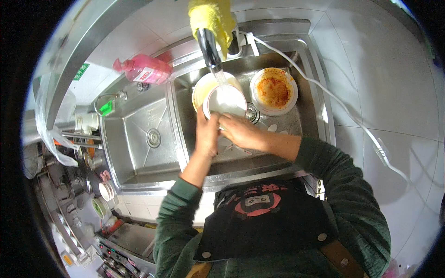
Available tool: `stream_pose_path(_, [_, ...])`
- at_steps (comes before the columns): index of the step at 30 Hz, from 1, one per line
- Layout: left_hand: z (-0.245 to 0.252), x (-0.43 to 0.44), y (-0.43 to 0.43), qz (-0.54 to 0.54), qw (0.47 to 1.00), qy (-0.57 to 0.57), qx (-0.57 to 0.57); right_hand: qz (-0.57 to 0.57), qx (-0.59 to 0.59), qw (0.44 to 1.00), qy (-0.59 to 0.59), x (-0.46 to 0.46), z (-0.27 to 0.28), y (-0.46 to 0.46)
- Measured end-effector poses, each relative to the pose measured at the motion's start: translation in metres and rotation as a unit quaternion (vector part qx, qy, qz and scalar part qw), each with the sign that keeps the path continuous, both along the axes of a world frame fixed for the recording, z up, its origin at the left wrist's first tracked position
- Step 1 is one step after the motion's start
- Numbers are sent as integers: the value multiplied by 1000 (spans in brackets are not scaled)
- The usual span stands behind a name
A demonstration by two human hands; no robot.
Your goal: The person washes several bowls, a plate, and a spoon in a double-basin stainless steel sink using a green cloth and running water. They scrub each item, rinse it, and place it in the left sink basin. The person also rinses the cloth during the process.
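My left hand (207, 133) and my right hand (240, 130) hold a white bowl (227, 100) by its near edge, under water running from a black faucet spout (209, 48). A yellow cloth (210, 15) is wrapped around the faucet. Partly hidden behind the held bowl, a larger pale round dish (200, 91) rests in the right sink basin (288, 140). To its right lies a white plate (255, 102) stained with orange-red sauce. White spoons (272, 128) lie on the basin floor beyond my right wrist.
The left sink basin (149, 111) has a drain strainer. A pink soap pump bottle (149, 69) lies at the sink's back ledge. A white cable (313, 80) crosses the right sink rim. Stacked bowls (106, 191) and a plastic bag (52, 135) are at the left.
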State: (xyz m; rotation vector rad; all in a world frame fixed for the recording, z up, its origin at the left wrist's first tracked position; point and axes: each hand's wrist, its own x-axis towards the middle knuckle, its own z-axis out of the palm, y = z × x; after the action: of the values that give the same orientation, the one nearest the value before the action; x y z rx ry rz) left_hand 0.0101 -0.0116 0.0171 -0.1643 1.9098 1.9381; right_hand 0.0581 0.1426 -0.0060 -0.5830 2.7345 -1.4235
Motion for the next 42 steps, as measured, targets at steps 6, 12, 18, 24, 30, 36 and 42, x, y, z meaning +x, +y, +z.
stream_pose_path(6, [-4,-2,-11,-57,992,-67,-95,132,104,985,34,5,-5,2])
stream_pose_path(12, [6,1,5,58,996,65,16,-1,-70,997,22,-2,-3,0])
stream_pose_path(18, [23,-9,-2,-6,998,-59,-18,111,63,989,68,-6,-1,4])
stream_pose_path(24, [8,-2,2,50,998,26,-19,53,-85,994,37,-3,7,-7])
stream_pose_path(30, [6,-33,-36,-170,946,124,-246,165,328,901,232,-21,-16,27])
stream_pose_path(36, [4,-39,-38,-190,926,152,-289,126,414,821,372,-43,-23,38])
stream_pose_path(42, [-10,-17,-20,-53,975,112,-186,40,161,986,19,6,-9,-18])
